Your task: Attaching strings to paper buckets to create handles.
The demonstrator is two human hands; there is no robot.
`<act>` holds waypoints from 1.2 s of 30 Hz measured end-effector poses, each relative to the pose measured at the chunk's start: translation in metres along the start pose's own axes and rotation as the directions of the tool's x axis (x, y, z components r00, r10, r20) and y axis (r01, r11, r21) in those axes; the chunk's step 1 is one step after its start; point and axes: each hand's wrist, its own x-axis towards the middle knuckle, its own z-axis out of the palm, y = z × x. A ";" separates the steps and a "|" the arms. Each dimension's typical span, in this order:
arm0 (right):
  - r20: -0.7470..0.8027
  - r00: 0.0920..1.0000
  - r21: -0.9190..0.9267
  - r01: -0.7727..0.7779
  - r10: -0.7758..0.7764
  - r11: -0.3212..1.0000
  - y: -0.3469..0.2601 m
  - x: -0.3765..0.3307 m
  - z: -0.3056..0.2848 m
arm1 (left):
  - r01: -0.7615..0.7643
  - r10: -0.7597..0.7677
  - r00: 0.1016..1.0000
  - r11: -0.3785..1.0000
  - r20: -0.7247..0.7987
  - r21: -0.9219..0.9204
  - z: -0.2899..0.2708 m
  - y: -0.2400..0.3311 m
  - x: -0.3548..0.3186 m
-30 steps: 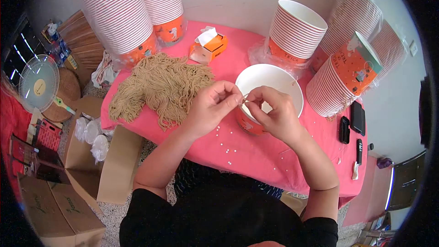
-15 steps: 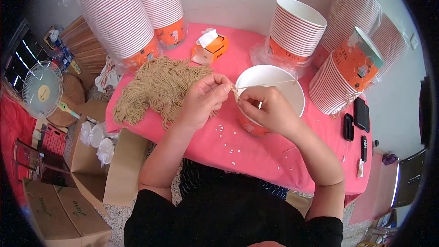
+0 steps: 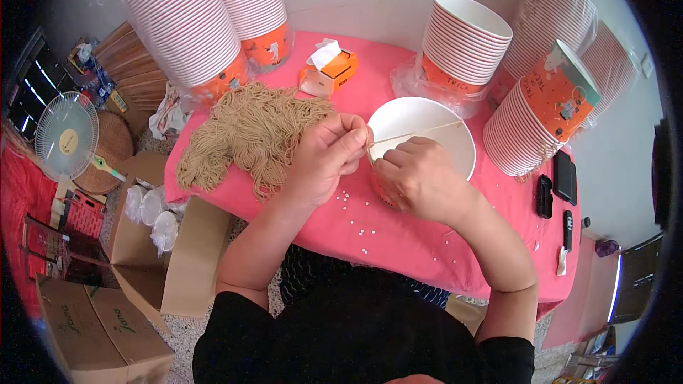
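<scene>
A white-lined paper bucket (image 3: pixel 427 108) with an orange outside stands in front of me. A thin tan cord (image 3: pixel 418 132) runs across its mouth from the right rim to the left one. My left hand (image 3: pixel 331 153) pinches the cord by the left rim, thumb against forefinger. Close beside it, my right hand (image 3: pixel 423 178) is curled over the bucket's near left side, back of the hand upward. Its fingertips are hidden, so what they hold is not visible. To the left lies a heap of tan cords (image 3: pixel 260 131).
Bagged stacks of paper buckets (image 3: pixel 181 25) rise at the back left, with more stacks (image 3: pixel 466 43) at the back right. An orange tissue box (image 3: pixel 329 70) sits between. Small white discs (image 3: pixel 352 222) dot the pink cloth (image 3: pixel 398 249). Dark cases (image 3: pixel 564 178) lie right; an open carton (image 3: pixel 196 256) stands left.
My right hand has turned palm-down and dropped toward the bucket's near side. The left hand has shifted slightly right, still pinching by the rim. More of the cord across the mouth shows.
</scene>
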 end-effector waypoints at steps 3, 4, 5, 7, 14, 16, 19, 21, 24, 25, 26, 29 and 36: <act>-0.009 0.998 -0.018 0.056 -0.056 0.998 0.000 0.000 0.001 | -0.041 0.041 0.999 0.999 0.015 -0.016 0.006 -0.004 0.003; -0.019 0.998 -0.031 0.060 -0.060 0.998 0.000 -0.001 0.002 | -0.040 0.039 0.999 0.999 0.008 0.005 0.007 -0.006 0.005; -0.028 0.998 -0.043 0.063 -0.064 0.997 0.000 -0.001 0.002 | -0.038 0.038 0.999 0.999 0.002 0.025 0.007 -0.008 0.007; -0.077 0.997 0.019 0.021 -0.019 1.000 -0.002 -0.005 -0.002 | -0.012 0.012 1.000 0.999 0.003 0.045 0.010 -0.001 0.009; -0.260 0.883 0.310 -0.307 0.391 0.900 0.007 -0.011 -0.014 | 0.081 -0.084 0.989 0.996 0.121 0.026 0.005 0.003 0.012; -0.271 0.898 0.300 -0.264 0.347 0.917 0.018 -0.015 -0.016 | 0.119 -0.117 0.982 0.993 0.151 -0.002 0.000 0.005 0.012; -0.295 0.881 0.319 -0.273 0.369 0.907 0.018 -0.012 -0.029 | 0.200 -0.204 0.967 0.979 0.151 0.046 0.003 0.014 0.011; -0.270 0.894 0.292 -0.279 0.359 0.915 0.019 -0.011 -0.038 | 0.239 -0.254 0.959 0.963 0.125 0.121 0.009 0.016 0.009; -0.244 0.911 0.283 -0.260 0.332 0.923 0.017 -0.009 -0.048 | 0.177 -0.211 0.976 0.921 0.061 0.347 0.014 0.012 0.005; -0.213 0.929 0.278 -0.239 0.302 0.930 0.016 -0.008 -0.051 | 0.111 -0.141 0.988 0.928 0.060 0.356 0.015 0.011 0.005; -0.214 0.929 0.278 -0.239 0.302 0.930 0.016 -0.007 -0.053 | 0.045 -0.071 0.996 0.930 0.059 0.364 0.016 0.010 0.005; -0.225 0.945 0.254 -0.180 0.239 0.950 0.016 -0.005 -0.056 | -0.011 -0.024 0.998 0.877 0.066 0.481 0.015 0.010 0.003; -0.262 0.952 0.131 -0.128 0.159 0.983 0.007 -0.001 -0.062 | -0.281 0.284 0.952 0.648 0.118 0.708 0.003 0.001 0.005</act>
